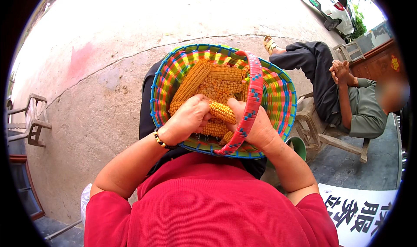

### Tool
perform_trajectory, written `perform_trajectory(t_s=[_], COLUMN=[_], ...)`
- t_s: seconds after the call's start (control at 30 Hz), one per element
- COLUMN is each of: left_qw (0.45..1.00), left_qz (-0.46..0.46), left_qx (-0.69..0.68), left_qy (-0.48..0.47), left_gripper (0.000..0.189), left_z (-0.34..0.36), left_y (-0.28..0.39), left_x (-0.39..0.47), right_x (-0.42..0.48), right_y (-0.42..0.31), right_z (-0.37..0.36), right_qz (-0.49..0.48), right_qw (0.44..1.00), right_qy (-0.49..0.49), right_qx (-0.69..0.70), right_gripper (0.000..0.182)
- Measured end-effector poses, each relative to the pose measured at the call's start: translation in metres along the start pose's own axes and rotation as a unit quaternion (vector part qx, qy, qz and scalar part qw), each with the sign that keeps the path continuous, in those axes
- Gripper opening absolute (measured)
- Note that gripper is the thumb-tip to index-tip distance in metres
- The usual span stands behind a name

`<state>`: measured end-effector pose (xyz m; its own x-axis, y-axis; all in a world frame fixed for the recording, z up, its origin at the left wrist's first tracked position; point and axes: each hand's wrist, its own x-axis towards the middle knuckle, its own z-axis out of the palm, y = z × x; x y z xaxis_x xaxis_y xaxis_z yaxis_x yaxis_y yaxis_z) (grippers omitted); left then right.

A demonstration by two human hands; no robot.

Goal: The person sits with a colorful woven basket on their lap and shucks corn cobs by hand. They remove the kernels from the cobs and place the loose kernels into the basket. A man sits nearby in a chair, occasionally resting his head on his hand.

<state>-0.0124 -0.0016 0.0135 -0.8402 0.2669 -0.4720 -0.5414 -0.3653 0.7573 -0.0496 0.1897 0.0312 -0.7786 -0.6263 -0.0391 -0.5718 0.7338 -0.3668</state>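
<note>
On my lap rests a colourful woven basket [277, 97] with a pink wrapped handle [254, 84] arching over its right part. Dried yellow corn cobs [190, 79] lie inside, around a heap of loose kernels [216, 87]. Between my hands is one corn cob [222, 112], held over the others. My left hand [192, 113] grips its left end, fingers curled. My right hand [252, 123] reaches under the handle and holds the right end, its fingers partly hidden by the handle.
A seated person [355, 100] is on a wooden chair [312, 123] at the right. A green bucket [298, 147] stands by the basket. A wooden stool [35, 120] is at the left, a white car [332, 7] far off. A white sign [355, 211] bearing writing lies lower right.
</note>
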Motion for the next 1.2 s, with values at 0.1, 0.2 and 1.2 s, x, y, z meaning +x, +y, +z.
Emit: perform_trajectory(t_s=[0.1,0.2,1.2], left_qw=[1.000,0.999,0.939], left_qz=[0.028,0.009,0.121], left_qx=[0.014,-0.027,0.300], left_qy=[0.001,-0.020,-0.116], left_gripper=[0.009,0.010,0.026], left_z=[0.001,0.000,-0.003], left_y=[-0.004,0.002,0.021], left_x=[0.003,0.003,-0.007], right_x=[0.001,0.002,-0.004], right_y=[-0.001,0.002,0.003], right_z=[0.001,-0.001,-0.025], right_qz=[-0.012,-0.035,-0.038], right_qw=[1.000,0.998,0.980], right_qy=[0.024,0.051,-0.049], right_qx=[-0.007,-0.025,0.188], right_gripper=[0.025,0.020,0.026])
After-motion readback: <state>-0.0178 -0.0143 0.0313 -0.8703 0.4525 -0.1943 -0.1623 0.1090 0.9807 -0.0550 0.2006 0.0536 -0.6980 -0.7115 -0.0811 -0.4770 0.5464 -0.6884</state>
